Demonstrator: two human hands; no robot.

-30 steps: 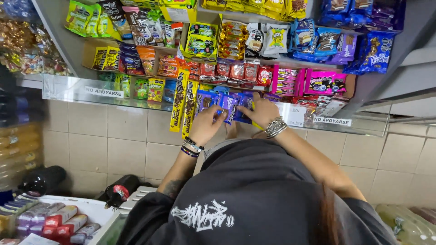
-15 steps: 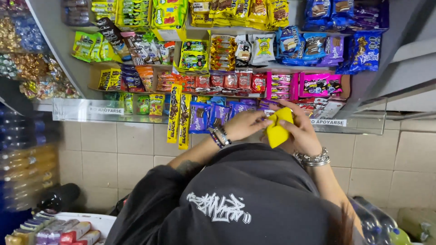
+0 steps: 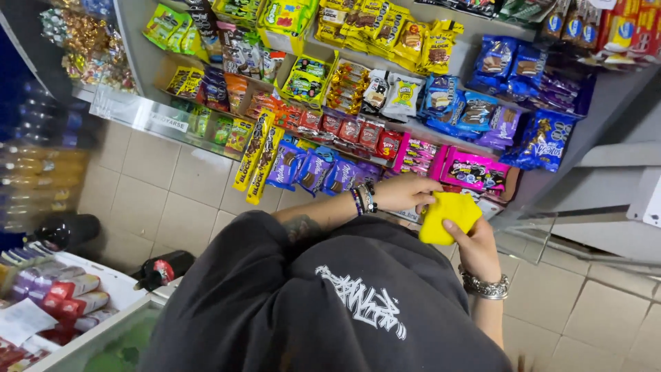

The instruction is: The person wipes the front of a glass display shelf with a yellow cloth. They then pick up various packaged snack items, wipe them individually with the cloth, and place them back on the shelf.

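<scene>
Since half a second ago both hands have come down and to the right, away from the purple snack packs, and the yellow cloth [image 3: 449,216] sits lower in view, now in front of the pink boxes [image 3: 475,169] rather than over the blue bags. I see my left hand [image 3: 407,193] reaching in from the left, its fingers [image 3: 428,200] pinched on the upper left edge of the cloth. My right hand [image 3: 475,248] is under it, thumb pressed on the lower right corner, fingers closed around the back, so both hands are grasping the same cloth. It is crumpled and held in the air just in front of the shelf [image 3: 157,118] edge, not resting on it. Beaded bracelets [image 3: 363,199] ring the left wrist, and a silver chain bracelet [image 3: 485,285] rings the right. Purple snack packs [image 3: 313,169] hang just left of the left hand. Below left, a pale surface [image 3: 110,291] carries rolls of sweets [image 3: 65,293].
</scene>
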